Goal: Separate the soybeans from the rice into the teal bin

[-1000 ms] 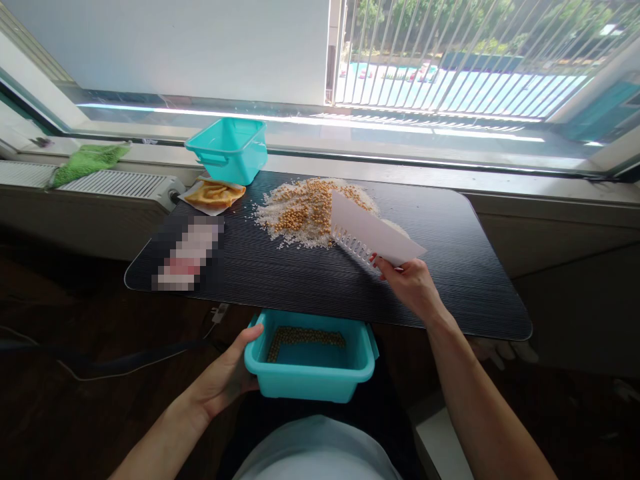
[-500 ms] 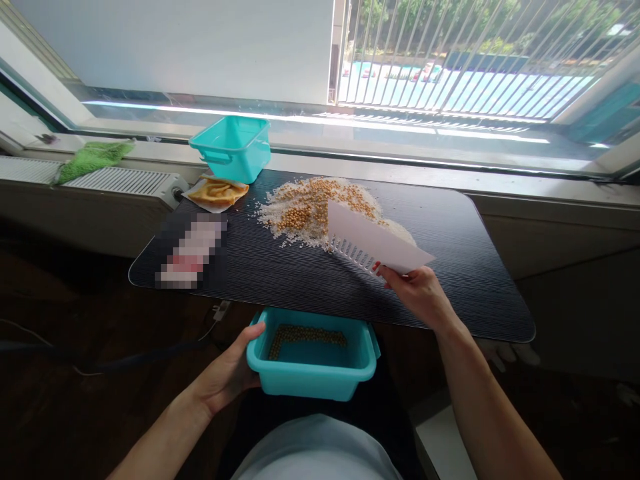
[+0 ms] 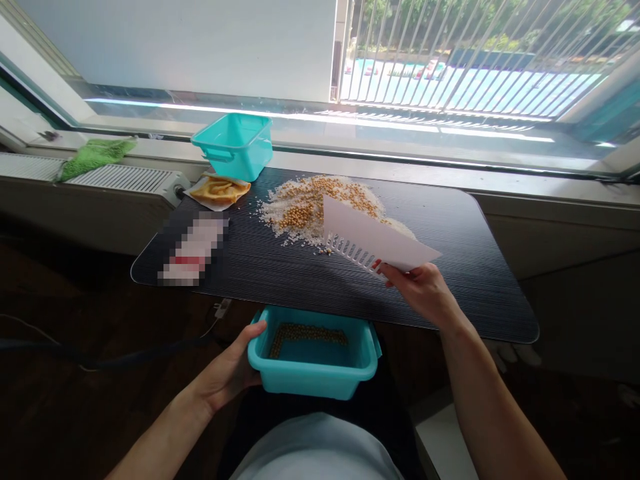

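My right hand pinches the corner of a white comb-edged scraper, its teeth resting on the black table at the near edge of a pile of rice and soybeans. Below the table's front edge, my left hand is closed on the left rim of a teal tub. A row of soybeans lies along the tub's far side.
A second teal tub stands at the table's back left, with an orange cloth on white paper beside it. A blurred packet lies at the left. A green cloth rests on the radiator.
The scraper's toothed edge has slid a little left and toward me along the pile's edge. The left hand and the tub have stayed where they were.
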A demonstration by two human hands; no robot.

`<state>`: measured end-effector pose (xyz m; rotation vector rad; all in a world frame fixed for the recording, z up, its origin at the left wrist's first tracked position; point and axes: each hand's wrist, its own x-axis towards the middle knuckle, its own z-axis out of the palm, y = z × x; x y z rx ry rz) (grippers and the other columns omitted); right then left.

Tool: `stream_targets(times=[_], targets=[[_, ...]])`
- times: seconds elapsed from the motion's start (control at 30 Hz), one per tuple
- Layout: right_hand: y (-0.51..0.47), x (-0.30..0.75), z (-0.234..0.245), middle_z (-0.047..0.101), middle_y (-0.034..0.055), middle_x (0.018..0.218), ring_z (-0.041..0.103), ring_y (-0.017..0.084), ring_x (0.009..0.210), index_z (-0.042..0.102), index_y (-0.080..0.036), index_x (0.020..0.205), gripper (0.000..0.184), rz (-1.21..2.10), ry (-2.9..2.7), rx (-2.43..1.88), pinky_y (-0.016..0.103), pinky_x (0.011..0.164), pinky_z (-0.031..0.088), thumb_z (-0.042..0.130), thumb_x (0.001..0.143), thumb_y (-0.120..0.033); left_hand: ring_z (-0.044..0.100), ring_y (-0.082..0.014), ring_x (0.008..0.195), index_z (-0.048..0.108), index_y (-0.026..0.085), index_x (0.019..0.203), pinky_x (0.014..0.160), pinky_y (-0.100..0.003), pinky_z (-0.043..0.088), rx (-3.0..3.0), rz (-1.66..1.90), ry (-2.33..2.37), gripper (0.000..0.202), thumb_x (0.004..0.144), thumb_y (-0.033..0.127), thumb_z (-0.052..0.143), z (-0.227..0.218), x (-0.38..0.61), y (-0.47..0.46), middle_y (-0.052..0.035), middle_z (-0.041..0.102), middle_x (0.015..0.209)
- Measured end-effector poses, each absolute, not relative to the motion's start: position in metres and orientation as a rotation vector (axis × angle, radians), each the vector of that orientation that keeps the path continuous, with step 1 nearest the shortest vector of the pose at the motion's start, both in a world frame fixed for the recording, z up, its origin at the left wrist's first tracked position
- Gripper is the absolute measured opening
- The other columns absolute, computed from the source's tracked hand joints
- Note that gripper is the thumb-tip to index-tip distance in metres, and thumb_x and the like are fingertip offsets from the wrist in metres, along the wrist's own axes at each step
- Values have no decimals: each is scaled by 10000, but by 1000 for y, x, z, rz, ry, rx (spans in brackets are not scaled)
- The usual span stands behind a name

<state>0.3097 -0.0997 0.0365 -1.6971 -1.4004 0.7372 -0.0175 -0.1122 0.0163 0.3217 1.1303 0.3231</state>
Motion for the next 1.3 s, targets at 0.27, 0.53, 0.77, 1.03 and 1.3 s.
stream_targets(times=[0.27, 0.53, 0.77, 1.03, 1.3], targets=[[-106, 309, 40, 718, 31, 709, 658, 200, 667, 736, -154, 748, 306, 719, -1450, -1729, 269, 592, 521, 607, 789, -429, 619, -315, 1113, 445, 221, 1390, 844, -402, 511, 320, 317, 1135, 700, 793, 563, 575, 15, -19, -113, -111, 689, 1201], [-108, 303, 40, 750, 32, 826, 689, 232, 765, 759, -172, 891, 312, 760, -1442, -1677, 293, 646, 554, 621, 790, -433, 628, -316, 1097, 447, 213, 1388, 848, -404, 503, 306, 327, 1112, 702, 792, 559, 578, 15, -19, -113, -112, 703, 1170], [-112, 306, 39, 752, 33, 841, 691, 229, 767, 751, -170, 939, 323, 776, -1490, -1664, 286, 639, 554, 632, 792, -431, 621, -309, 1106, 424, 223, 1400, 830, -392, 510, 321, 336, 1122, 697, 803, 551, 567, 15, -21, -114, -99, 708, 1160], [-114, 301, 48, 756, 22, 880, 695, 242, 834, 751, -179, 990, 313, 738, -1571, -1699, 313, 728, 557, 614, 812, -397, 611, -306, 1122, 438, 221, 1390, 823, -380, 511, 331, 319, 1105, 685, 811, 572, 544, 14, -23, -113, -97, 704, 1168], [-120, 293, 54, 746, 30, 904, 668, 230, 834, 736, -176, 970, 291, 880, -1616, -1621, 313, 737, 544, 589, 830, -384, 612, -309, 1121, 424, 232, 1397, 830, -389, 515, 333, 326, 1117, 698, 800, 563, 568, 13, -24, -114, -99, 691, 1193]])
